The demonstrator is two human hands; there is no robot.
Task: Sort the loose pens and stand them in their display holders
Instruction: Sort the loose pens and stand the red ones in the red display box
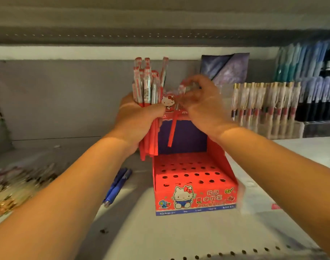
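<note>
My left hand (136, 117) grips a thick bundle of red pens (148, 87) upright, above and left of the display holder. My right hand (201, 102) pinches a single red pen (172, 128) by its clear top, and the pen hangs down over the back of the holder. The red cardboard display holder (194, 194) stands on the shelf below, its perforated top showing several empty holes. Two blue pens (116, 184) lie loose on the shelf left of the holder.
A blurred heap of gold and light-coloured pens (16, 186) lies at the far left. Filled pen displays (263, 104) line the back right, with blue packets (307, 61) above them. A purple folded card (226, 66) stands behind my right hand.
</note>
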